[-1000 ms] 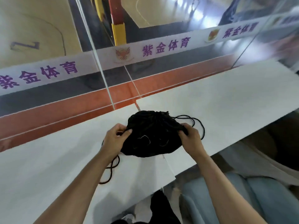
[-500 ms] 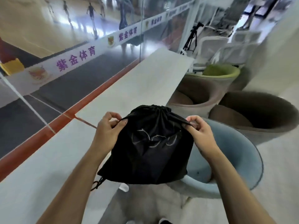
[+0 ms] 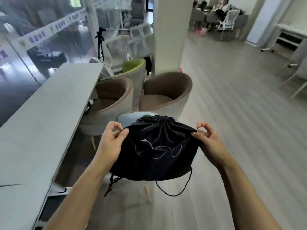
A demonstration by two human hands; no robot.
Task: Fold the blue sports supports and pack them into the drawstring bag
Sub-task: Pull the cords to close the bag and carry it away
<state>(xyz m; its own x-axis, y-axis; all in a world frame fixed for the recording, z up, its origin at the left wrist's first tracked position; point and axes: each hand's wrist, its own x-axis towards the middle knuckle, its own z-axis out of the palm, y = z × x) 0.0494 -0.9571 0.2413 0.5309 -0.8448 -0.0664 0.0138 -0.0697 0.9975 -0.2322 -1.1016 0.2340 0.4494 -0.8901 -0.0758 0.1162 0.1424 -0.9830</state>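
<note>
- While left hand (image 3: 111, 141) and right hand (image 3: 209, 142) pinch the drawstring bag (image 3: 154, 158) by its corners, it hangs unsupported.
- Risk: slipping fingers (image 3: 123, 132) drop it; the trailing cord (image 3: 172, 195) may snag.

Lounge area, tub chairs (image 3: 166, 90), long counter (image 3: 41, 122), office chairs (image 3: 141, 32)

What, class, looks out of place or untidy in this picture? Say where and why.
Only the cords: they dangle loose under the black drawstring bag, which the left hand and right hand pinch by its top corners. Its mouth is gathered shut. Nothing looks spilled or torn.
</note>
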